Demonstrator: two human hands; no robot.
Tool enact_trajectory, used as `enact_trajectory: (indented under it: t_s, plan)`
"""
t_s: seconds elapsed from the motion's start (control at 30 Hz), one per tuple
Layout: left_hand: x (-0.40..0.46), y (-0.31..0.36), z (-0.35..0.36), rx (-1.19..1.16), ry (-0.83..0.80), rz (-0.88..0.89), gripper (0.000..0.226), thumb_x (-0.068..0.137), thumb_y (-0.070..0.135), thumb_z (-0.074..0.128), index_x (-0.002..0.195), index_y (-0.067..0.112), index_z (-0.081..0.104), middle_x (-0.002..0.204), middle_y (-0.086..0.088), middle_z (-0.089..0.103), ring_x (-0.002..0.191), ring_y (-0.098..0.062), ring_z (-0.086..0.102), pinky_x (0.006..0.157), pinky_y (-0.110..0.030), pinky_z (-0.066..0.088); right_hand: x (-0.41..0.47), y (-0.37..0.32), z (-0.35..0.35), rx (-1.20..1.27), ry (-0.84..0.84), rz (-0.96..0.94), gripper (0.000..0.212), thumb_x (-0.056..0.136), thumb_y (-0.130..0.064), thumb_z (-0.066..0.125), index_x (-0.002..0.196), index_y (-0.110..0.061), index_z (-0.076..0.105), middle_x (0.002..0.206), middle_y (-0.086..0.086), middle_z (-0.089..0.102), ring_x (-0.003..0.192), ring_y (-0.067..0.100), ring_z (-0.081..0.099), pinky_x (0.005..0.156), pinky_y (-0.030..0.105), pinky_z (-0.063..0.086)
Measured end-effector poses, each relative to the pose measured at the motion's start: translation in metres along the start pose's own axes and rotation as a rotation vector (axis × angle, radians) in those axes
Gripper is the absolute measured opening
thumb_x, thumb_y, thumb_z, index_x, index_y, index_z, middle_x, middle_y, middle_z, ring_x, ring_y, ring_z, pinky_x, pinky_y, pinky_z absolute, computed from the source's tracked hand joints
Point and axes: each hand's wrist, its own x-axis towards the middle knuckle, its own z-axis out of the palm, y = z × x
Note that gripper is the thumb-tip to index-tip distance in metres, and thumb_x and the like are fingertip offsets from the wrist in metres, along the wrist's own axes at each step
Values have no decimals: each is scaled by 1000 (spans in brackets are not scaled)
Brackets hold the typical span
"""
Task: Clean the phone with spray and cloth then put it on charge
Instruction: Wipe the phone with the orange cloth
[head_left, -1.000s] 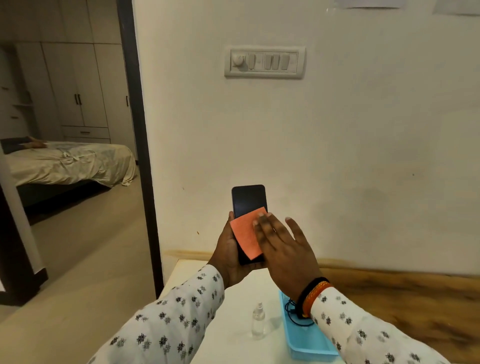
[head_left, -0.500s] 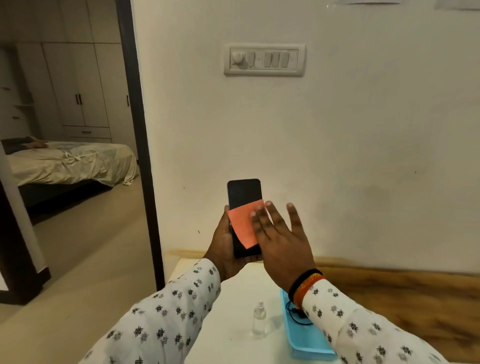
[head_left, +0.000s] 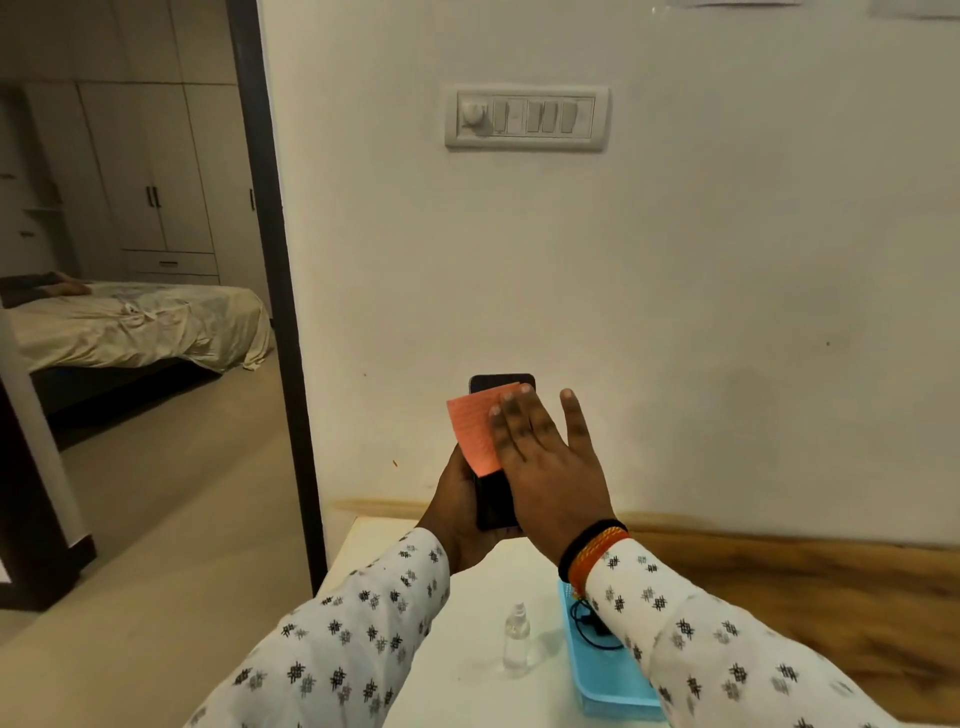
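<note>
Setting: white table (head_left: 467, 571) against a pale wall, a switch panel (head_left: 526, 118) above, an open doorway to a bed (head_left: 135, 327) at left.
Phone: dark phone (head_left: 493, 499) held upright above the table's far end, in front of the wall.
Left hand: left hand (head_left: 457, 509) cups the phone from behind, fingers curled round its lower half.
Right hand: right hand (head_left: 545, 467), fingers straight, presses an orange cloth (head_left: 475, 431) flat on the screen's upper part.
On the table: clear spray bottle (head_left: 517, 644) upright, just beside a blue tray (head_left: 602, 686) holding a black cable (head_left: 587, 621).
</note>
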Motion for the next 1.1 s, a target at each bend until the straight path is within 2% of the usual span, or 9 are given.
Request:
enact_trajectory:
  t_s: [0.13,0.27,0.43,0.53,0.6,0.67,0.83,0.93,1.1]
  plan:
    - [1,-1,-3,-28,-5,18,68,88,76,32,132,31,59,124,-8,71,107,-31,71,70,-47,59,-5,-2,-1,-12,-9,-26,69,93,-33,43,152,-6,19,158,15,19,144,32,-8,114,60,-7]
    - [4,4,-5,-49,-29,-8,69,88,77,33,133,32,60,127,-8,70,107,-32,70,70,-47,60,-10,2,-1,-26,-13,-33,72,89,-39,55,148,-6,32,154,15,30,145,34,17,115,60,7]
    - [8,7,-12,-158,-37,17,81,84,81,33,132,24,62,129,-15,67,112,-38,67,79,-53,59,-28,-3,14,1,38,-84,66,81,-23,62,142,-5,44,147,16,42,141,35,30,113,60,19]
    - [9,8,-17,-224,-20,19,85,83,81,39,137,19,58,135,-20,62,119,-42,62,94,-55,53,-42,-5,25,-25,24,-118,65,82,-20,59,143,-5,43,148,17,42,141,36,29,113,60,14]
    - [9,7,-19,-216,-14,1,87,82,82,40,138,19,56,136,-20,61,122,-43,59,102,-57,48,-46,-4,29,-26,16,-113,61,86,-17,49,144,-5,40,149,17,40,142,37,26,113,60,9]
    - [8,4,-19,-205,-6,3,86,82,83,39,137,20,57,134,-20,63,120,-44,61,98,-57,51,-48,-3,30,-17,3,-102,60,87,-17,44,145,-6,38,150,17,38,143,38,22,114,62,8]
    - [8,1,-19,-154,-10,-18,85,82,84,32,135,24,60,131,-15,66,114,-41,65,81,-55,57,-42,-3,27,46,-15,-44,66,83,-18,57,145,-5,39,151,18,37,143,36,11,114,62,8]
    - [7,-1,-17,-109,-13,-48,79,80,86,31,118,30,73,124,-13,70,109,-39,68,76,-53,59,-33,0,22,36,-45,-5,67,85,-25,57,146,-5,37,151,17,36,145,36,16,114,62,6]
    - [3,-11,-13,-65,-28,-87,72,74,86,41,107,34,77,119,-11,73,106,-36,70,75,-52,59,-17,2,15,-11,-89,57,74,91,-38,44,152,-8,18,158,14,21,148,34,5,114,61,-7]
